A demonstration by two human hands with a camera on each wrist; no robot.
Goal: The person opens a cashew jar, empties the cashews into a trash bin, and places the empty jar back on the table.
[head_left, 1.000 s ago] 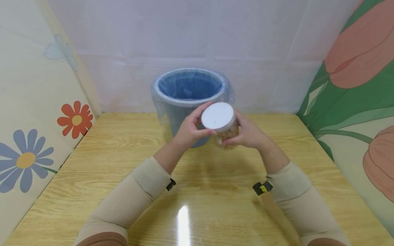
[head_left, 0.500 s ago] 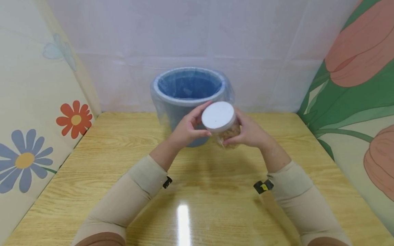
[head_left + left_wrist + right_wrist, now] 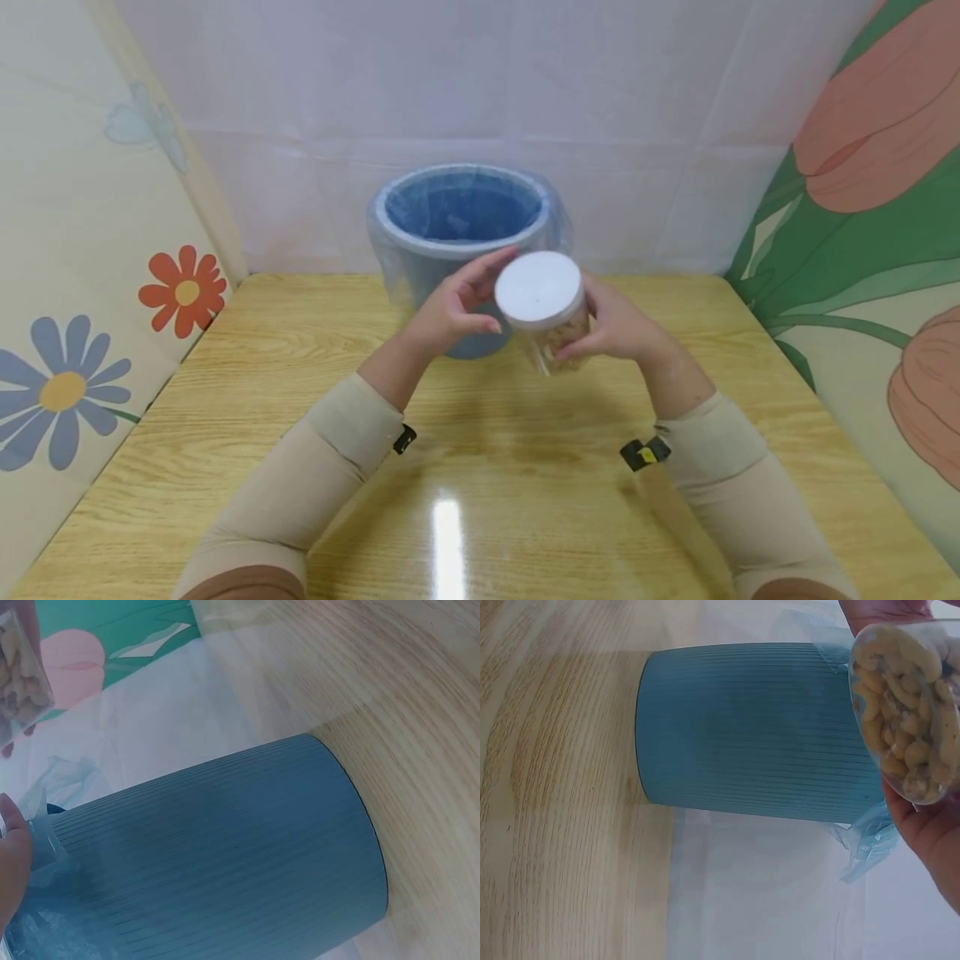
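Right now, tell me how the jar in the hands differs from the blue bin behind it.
The jar is small, clear, capped by a white lid and holds pale nuts; the bin is larger, opaque blue, open-topped, lined with a plastic bag. The jar is held above the table; the bin stands on it. Both are round.

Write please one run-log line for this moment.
right hand: holds jar | left hand: beside lid | bin: behind

Staged recording booth rather than a lived-in room. Indicated by a glossy wood-grain table (image 3: 525,500) boxed in on three sides: plain white sheeting (image 3: 480,108) at the back, flower-print fabric panels left (image 3: 67,333) and right (image 3: 885,208). Sole furnishing: a ribbed blue waste bin (image 3: 457,242) with clear plastic liner.
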